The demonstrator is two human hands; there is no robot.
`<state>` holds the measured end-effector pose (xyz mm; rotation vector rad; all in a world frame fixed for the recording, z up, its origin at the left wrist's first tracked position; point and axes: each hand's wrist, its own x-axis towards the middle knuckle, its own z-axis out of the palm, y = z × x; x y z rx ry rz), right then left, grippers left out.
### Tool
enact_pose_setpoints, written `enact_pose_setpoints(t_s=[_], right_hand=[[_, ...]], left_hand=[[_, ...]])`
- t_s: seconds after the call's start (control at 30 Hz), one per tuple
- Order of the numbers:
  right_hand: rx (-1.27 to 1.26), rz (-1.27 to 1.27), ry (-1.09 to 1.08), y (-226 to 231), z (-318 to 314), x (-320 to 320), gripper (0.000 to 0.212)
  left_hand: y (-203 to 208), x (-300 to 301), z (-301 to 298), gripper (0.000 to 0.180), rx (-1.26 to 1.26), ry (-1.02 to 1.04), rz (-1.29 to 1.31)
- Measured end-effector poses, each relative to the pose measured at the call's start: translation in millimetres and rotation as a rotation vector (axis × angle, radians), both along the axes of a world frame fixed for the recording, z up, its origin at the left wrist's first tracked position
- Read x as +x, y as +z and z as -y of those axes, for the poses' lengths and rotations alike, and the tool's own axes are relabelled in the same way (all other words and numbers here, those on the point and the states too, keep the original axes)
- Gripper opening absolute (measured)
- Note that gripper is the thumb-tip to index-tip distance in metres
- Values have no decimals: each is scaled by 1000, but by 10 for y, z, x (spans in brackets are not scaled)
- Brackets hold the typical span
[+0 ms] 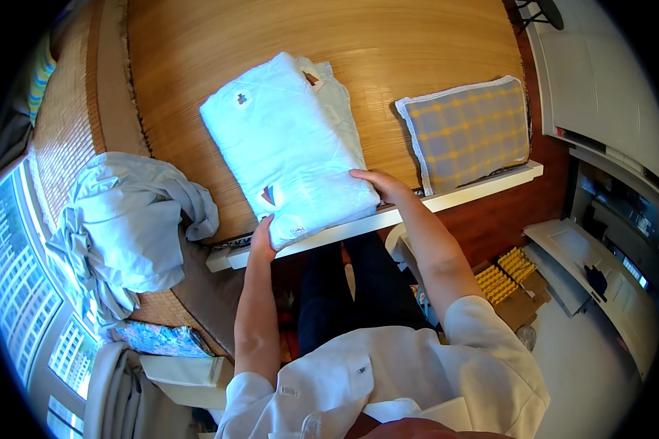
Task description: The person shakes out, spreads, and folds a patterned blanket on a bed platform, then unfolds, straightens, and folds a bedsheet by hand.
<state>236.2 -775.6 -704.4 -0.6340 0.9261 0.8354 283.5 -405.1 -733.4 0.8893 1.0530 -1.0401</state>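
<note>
- Two bare hands are working at the near end of the folded quilt, one on each side.
- The left hand point(262, 238) is pressing at the quilt's near-left corner, its thumb lying along the edge; its other fingers are partly hiding, so I cannot tell how firmly it is gripping.
- The right hand point(385, 186) is bearing on the quilt's near-right side, its upper digit reaching onto the top; whether the rest is closing underneath, I cannot tell.
- The step in hand, I am judging, is steadying or squaring the folded layers. The next move is probably calling for both hands acting together, so that the layers are staying aligned.
- One white rail point(476, 191) is running beneath the quilt's near edge and on past it to both sides.
- One pale blue-white folded quilt point(293, 146) is lying on the mat, its near end reaching the rail; a greyer layer is showing along its far right side.
- One crumpled pale cloth bundle point(128, 227) is sitting left of the quilt, apart from it.
- One plaid pillow point(467, 132) is lying right of the quilt, apart.
- One tan mat point(417, 44) is spreading under the quilt and far beyond it.
</note>
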Motion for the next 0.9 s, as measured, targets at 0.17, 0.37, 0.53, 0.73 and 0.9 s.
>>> enact_pose_setpoints(t_s=[0.17,0.37,0.53,0.73,0.9], right_hand=[[35,56,50,201,61,26,64],[-20,82,71,653,111,-107,63],[106,132,48,1132,179,-61,63],[99,126,6,1917,284,-105,58],[96,253,-67,1738,439,-511,55]], left_hand=[[246,-125,65,54,21,22,35],[1084,-314,137,56,157,-136,118],[1609,-376,68,48,111,-35,287],[2536,-379,234,48,145,-71,319],[2625,-776,333,45,173,-53,333]])
